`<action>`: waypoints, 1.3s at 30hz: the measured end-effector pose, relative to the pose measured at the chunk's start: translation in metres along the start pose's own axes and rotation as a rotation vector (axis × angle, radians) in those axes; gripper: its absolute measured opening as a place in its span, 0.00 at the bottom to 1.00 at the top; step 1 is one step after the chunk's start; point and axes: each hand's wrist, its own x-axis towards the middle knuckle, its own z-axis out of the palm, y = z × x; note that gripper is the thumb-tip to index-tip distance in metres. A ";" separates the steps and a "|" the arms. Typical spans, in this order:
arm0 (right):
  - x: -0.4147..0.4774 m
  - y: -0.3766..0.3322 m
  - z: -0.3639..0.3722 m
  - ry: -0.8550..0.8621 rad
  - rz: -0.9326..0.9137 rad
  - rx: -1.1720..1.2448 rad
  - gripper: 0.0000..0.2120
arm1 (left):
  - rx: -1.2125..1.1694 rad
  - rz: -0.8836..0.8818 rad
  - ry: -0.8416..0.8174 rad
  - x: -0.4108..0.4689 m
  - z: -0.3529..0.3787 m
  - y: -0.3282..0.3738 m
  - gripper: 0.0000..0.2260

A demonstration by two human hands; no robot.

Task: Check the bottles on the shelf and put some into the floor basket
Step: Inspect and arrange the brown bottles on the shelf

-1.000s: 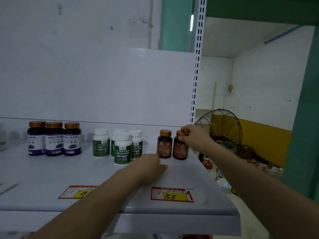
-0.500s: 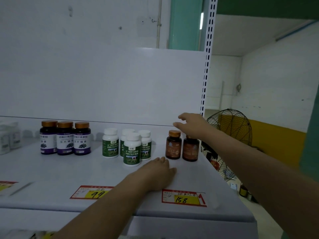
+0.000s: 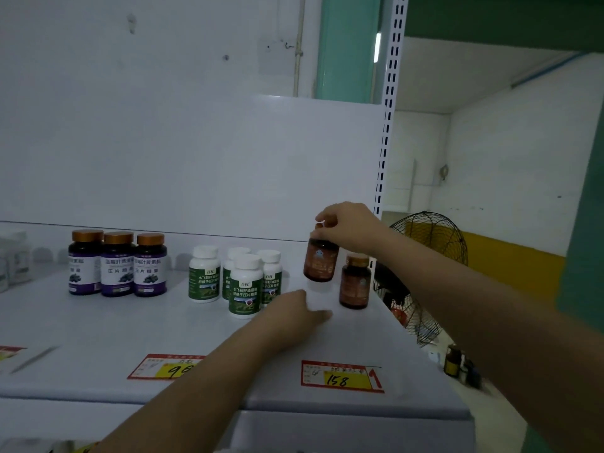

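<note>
shelf (image 3: pixel 98 338) front: bare | white bottles (image 3: pixel 242 279) crowd middle | amber bottle (image 3: pixel 354 282) at right edge

Brightness: dim, bluish cast lying over the shelf (image 3: pixel 98 338) and back panel (image 3: pixel 196 158).
Light source: a thin bright strip (image 3: pixel 377 47) glowing beside the green pillar; the room at right is looking lighter.
Shadows: soft ones falling behind the bottles (image 3: pixel 117 263).
Blur: the left hand (image 3: pixel 294 313) is smearing; lower corners are going soft.
Distortion: the upright (image 3: pixel 389 125) is bowing near the edge.
Glare: faint sheen showing on the price tag (image 3: pixel 341 376).
</note>
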 end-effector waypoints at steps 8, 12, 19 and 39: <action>-0.020 -0.011 -0.054 0.039 -0.042 0.217 0.19 | -0.609 0.047 0.130 0.002 -0.026 0.027 0.15; -0.029 -0.013 -0.056 0.078 -0.014 0.238 0.24 | -0.689 0.113 0.287 -0.005 -0.023 0.037 0.11; -0.040 -0.018 -0.053 0.070 0.011 0.324 0.14 | -0.704 0.148 0.247 -0.019 -0.025 0.038 0.10; -0.055 -0.017 -0.030 -0.045 0.035 0.583 0.16 | -0.628 0.130 0.256 -0.031 -0.029 0.023 0.16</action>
